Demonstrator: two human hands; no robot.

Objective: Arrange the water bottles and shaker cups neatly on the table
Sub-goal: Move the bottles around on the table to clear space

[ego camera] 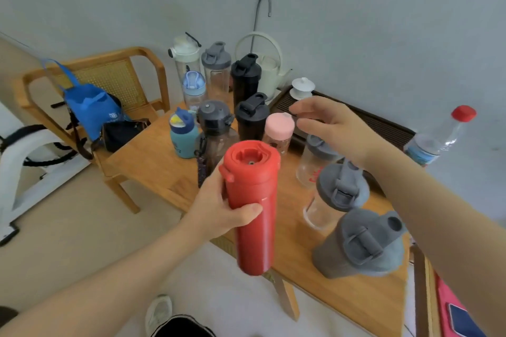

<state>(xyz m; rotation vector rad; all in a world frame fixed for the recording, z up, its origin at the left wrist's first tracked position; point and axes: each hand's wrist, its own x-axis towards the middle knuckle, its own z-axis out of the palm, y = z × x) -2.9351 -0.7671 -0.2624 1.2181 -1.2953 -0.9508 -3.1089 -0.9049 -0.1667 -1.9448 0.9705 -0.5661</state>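
Note:
My left hand [221,208] grips a tall red bottle [253,205] and holds it upright above the near edge of the wooden table [153,161]. My right hand [328,123] hovers open, fingers spread, just right of a pink-lidded bottle [278,130]. Behind it stand two black shakers [250,115] [245,76], a dark smoky bottle [216,131], a teal bottle [182,134], a light blue bottle [193,87], a white-lidded bottle [184,57] and a grey-lidded clear shaker [216,65]. To the right stand two clear grey-lidded shakers [315,159] [336,194] and a grey shaker [361,243].
A dark tea tray [377,123] with a white lidded cup [301,87] and a white kettle [269,68] fills the table's back. A clear plastic bottle with a red cap [440,137] stands far right. A wooden chair [115,76] holding a blue bag [90,107] is at left.

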